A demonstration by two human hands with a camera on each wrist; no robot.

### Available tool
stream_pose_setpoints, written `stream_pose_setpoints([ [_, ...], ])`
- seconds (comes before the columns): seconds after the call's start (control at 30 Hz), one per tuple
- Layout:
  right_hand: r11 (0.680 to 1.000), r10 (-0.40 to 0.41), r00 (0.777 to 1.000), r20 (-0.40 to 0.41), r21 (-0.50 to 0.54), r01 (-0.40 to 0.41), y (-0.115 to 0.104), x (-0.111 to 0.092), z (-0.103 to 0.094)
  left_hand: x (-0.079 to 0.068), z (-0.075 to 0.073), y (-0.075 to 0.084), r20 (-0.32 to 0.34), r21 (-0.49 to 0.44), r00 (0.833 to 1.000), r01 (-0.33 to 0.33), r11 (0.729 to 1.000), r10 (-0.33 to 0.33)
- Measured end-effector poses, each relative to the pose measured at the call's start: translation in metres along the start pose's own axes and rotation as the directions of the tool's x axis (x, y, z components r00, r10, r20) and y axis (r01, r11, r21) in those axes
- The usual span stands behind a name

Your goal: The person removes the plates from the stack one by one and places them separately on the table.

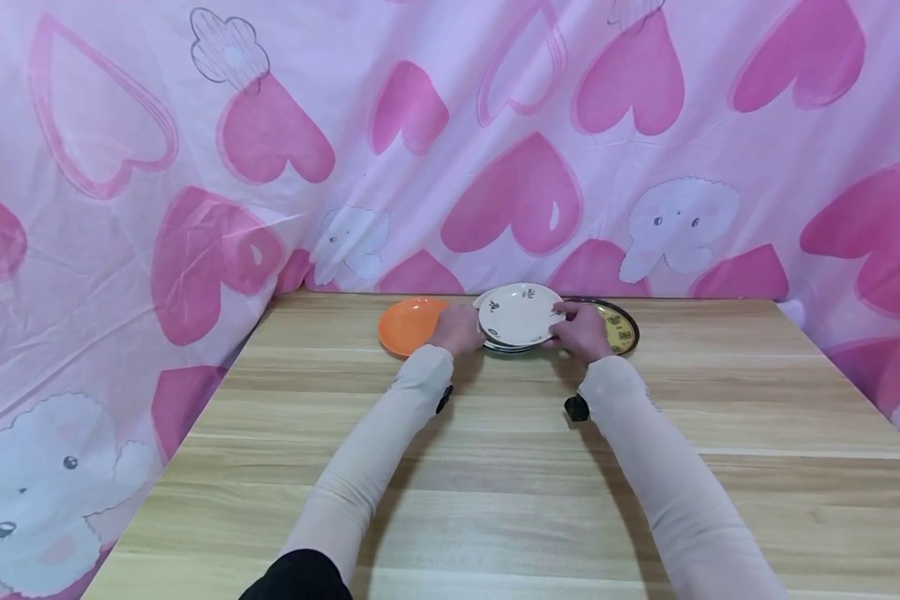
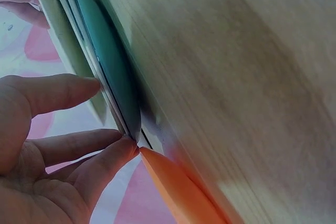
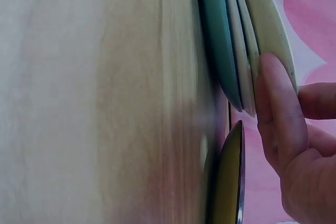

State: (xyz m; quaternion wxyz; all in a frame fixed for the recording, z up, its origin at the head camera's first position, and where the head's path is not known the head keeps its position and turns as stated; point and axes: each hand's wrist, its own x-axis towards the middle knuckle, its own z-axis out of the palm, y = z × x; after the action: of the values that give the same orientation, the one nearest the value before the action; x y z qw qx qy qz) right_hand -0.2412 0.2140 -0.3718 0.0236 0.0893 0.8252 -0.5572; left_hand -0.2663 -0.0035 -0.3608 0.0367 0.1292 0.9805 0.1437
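Note:
A white plate with small dark drawings [image 1: 521, 312] is tilted up at the top of a stack of plates [image 1: 512, 348]. The bottom plate, teal underneath [image 2: 107, 61], shows with thin pale rims above it. My right hand [image 1: 583, 332] pinches the white plate's right edge; in the right wrist view its fingers [image 3: 283, 108] lie beneath that plate. At the left side, my left hand [image 1: 459, 329] holds the stack's rim between thumb and fingers [image 2: 100, 156]. An orange plate [image 1: 407, 327] lies just left of the stack, partly behind the left hand.
A yellow plate with a dark rim [image 1: 621, 327] lies to the right, partly covered by the right hand. The plates are near the back edge of the wooden table [image 1: 495, 492]. Behind it hangs a pink curtain with hearts [image 1: 517, 196].

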Motion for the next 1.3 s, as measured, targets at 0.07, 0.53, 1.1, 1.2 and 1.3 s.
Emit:
stream_pose_setpoints([
  [0.07,1.000,0.008,1.000,0.009,0.015,-0.008,0.000,0.000,-0.001,0.000,0.000,0.000,-0.002,-0.004,1.000,0.000,1.000,0.000],
  [0.53,0.996,0.057,0.998,0.030,0.070,-0.059,-0.001,-0.001,-0.009,-0.001,-0.002,0.001,0.000,-0.006,0.999,0.032,0.999,-0.032],
  [1.1,0.999,0.032,0.999,0.017,0.040,-0.032,0.005,-0.007,-0.027,0.000,-0.002,0.002,0.004,0.022,0.999,0.032,0.999,-0.032],
  [1.2,0.998,0.055,0.998,0.013,0.044,-0.055,0.006,-0.008,-0.031,-0.001,-0.002,0.001,0.003,0.020,1.000,0.027,0.999,-0.027],
  [1.3,0.995,0.090,0.996,0.012,0.033,-0.090,0.006,-0.009,-0.035,-0.001,-0.002,0.001,-0.001,0.020,1.000,0.023,1.000,-0.023],
])
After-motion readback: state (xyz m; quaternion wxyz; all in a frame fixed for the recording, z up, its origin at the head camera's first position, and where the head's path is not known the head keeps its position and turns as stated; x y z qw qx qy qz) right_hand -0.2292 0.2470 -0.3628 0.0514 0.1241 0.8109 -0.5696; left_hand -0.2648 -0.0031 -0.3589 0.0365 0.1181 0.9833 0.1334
